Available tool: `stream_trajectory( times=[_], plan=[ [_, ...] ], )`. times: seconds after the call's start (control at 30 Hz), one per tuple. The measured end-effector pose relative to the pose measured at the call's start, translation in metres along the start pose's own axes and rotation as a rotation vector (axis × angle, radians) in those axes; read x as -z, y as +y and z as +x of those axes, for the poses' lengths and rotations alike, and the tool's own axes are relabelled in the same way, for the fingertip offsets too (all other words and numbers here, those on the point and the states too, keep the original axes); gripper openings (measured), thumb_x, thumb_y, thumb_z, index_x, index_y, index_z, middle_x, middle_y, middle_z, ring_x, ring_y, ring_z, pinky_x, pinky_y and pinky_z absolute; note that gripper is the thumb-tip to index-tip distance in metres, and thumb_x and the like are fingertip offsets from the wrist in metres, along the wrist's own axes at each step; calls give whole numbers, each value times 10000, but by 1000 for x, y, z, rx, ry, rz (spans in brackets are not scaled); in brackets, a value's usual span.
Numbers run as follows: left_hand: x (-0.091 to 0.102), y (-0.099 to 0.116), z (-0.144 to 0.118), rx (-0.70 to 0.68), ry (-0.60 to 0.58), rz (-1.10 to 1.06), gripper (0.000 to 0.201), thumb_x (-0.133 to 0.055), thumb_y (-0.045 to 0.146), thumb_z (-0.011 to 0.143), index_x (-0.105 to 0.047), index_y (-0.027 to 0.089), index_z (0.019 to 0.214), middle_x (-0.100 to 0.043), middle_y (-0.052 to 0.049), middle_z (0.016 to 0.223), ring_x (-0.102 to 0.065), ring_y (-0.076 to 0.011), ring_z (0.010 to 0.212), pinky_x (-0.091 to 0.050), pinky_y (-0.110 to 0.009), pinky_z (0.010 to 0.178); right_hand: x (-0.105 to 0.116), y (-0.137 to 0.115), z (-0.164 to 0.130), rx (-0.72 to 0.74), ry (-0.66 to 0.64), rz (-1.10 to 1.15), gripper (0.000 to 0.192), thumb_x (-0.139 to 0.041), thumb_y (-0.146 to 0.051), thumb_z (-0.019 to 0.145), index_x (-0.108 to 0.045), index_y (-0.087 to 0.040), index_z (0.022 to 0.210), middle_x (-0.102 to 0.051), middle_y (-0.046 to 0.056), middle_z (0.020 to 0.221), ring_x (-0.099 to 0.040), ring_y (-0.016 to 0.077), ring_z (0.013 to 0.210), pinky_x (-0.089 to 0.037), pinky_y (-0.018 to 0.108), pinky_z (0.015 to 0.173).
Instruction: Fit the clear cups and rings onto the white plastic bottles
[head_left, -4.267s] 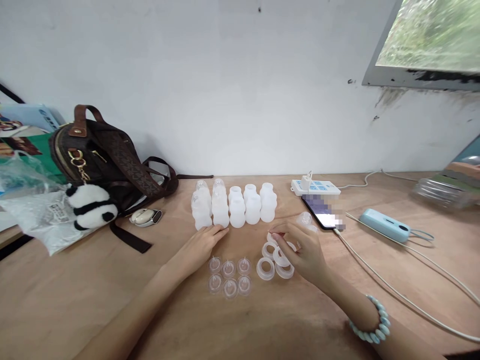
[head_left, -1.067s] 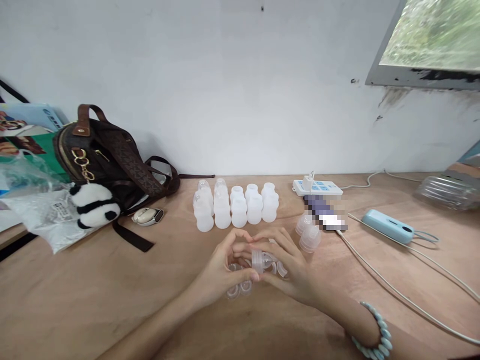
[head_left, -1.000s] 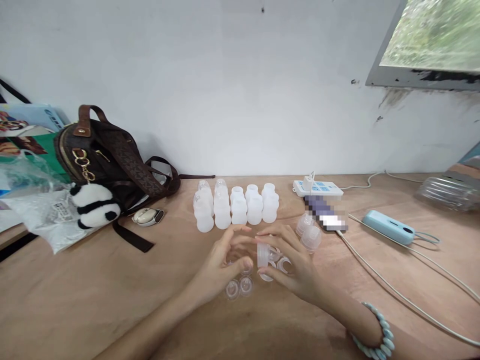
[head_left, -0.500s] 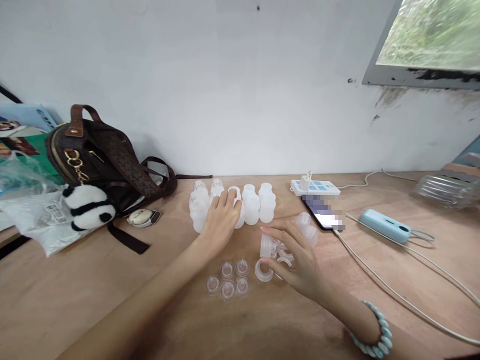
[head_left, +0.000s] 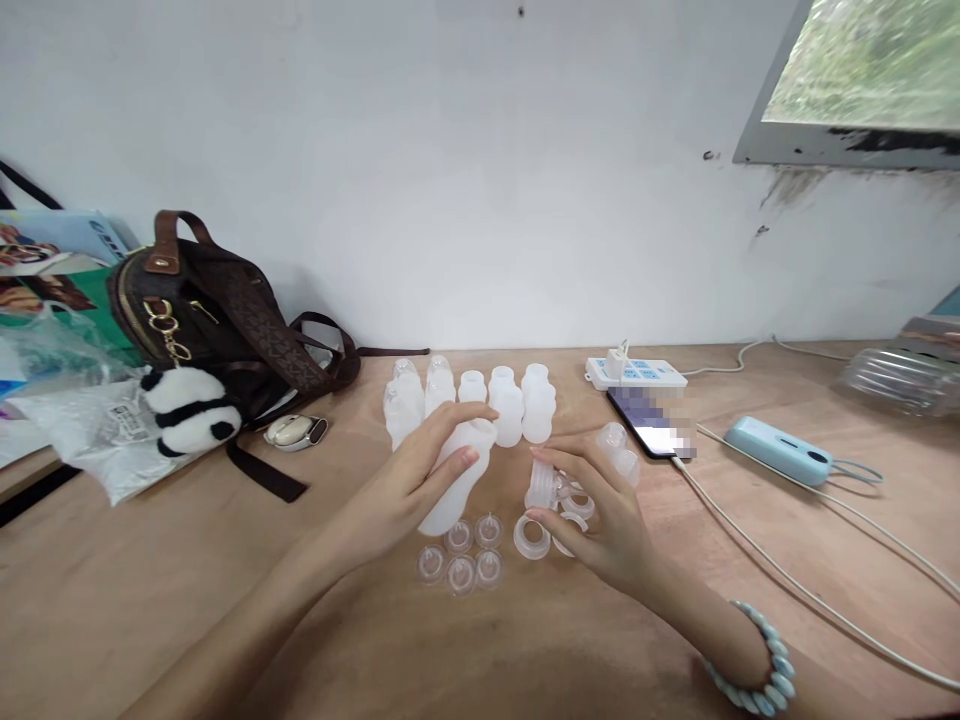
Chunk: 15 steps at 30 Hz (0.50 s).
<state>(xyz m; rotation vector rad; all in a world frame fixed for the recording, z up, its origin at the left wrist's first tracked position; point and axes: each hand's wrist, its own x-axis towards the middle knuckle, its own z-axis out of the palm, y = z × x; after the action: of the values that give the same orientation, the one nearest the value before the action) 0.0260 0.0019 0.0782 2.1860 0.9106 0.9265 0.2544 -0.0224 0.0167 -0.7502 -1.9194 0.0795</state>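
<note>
Closed around a small translucent bottle (head_left: 456, 478), the left hand (head_left: 409, 480) keeps its grip on the bottle's upper body — thumb over the shoulder, fingers wrapped behind. The bottle hangs just above the bench (head_left: 225, 600), tilted: its long axis runs from the neck, up and to the right, down to the base, which hovers just over the loose nipples (head_left: 461, 555) lying there. It looks light and thin-walled, probably a little springy under a squeeze and smooth enough to slip, so a hold around the waist or shoulder seems safer than one at the rim.

Behind it stands the row of bottles (head_left: 510, 400), upright near the wall.

To the right, the right hand (head_left: 600, 510) pinches a threaded collar (head_left: 541, 485) between thumb and fingertips — a stiff little ring, likely easy to hold by its ribbed side. Its opening faces left, towards the bottle's neck. More rings (head_left: 534, 535) lie flat beneath that hand, and two clear caps (head_left: 619, 450) rest just behind it.
</note>
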Motion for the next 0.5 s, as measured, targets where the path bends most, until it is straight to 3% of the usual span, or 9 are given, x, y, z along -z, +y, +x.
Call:
stream_trajectory(
  times=[0.1,0.2,0.3,0.5],
  plan=[
    [-6,-18,-6,199,-58,-340,343,-566,352,935,-361,305,1207,-596,7,1026,-555,-139,770,-448,-245,655,-2,1,-1,-16,-13,17,415,-662,-209,882,-535,-200,1277,-614,117,1117,-611,227,1016,-558,334,810],
    [-12,-32,-9,297,-144,-575,377,-688,393,852,-392,250,1036,-622,24,908,-545,-113,681,-429,-210,578,-4,2,-2,-9,-22,68,407,-676,-185,870,-529,-201,1250,-618,105,1094,-606,216,1013,-556,321,814],
    [-17,-39,-10,321,-245,-654,400,-735,455,799,-450,204,923,-608,26,821,-555,-110,679,-426,-205,579,-5,1,-2,33,-65,119,355,-666,-147,872,-542,-204,1199,-623,98,1085,-609,212,1034,-548,333,860],
    [-23,-42,-15,329,-381,-699,479,-726,566,761,-507,176,933,-627,0,819,-546,-108,654,-375,-201,548,-6,-1,-3,89,-218,156,382,-531,-71,928,-552,-236,1272,-634,100,1202,-626,202,1096,-557,335,876]
  ],
)
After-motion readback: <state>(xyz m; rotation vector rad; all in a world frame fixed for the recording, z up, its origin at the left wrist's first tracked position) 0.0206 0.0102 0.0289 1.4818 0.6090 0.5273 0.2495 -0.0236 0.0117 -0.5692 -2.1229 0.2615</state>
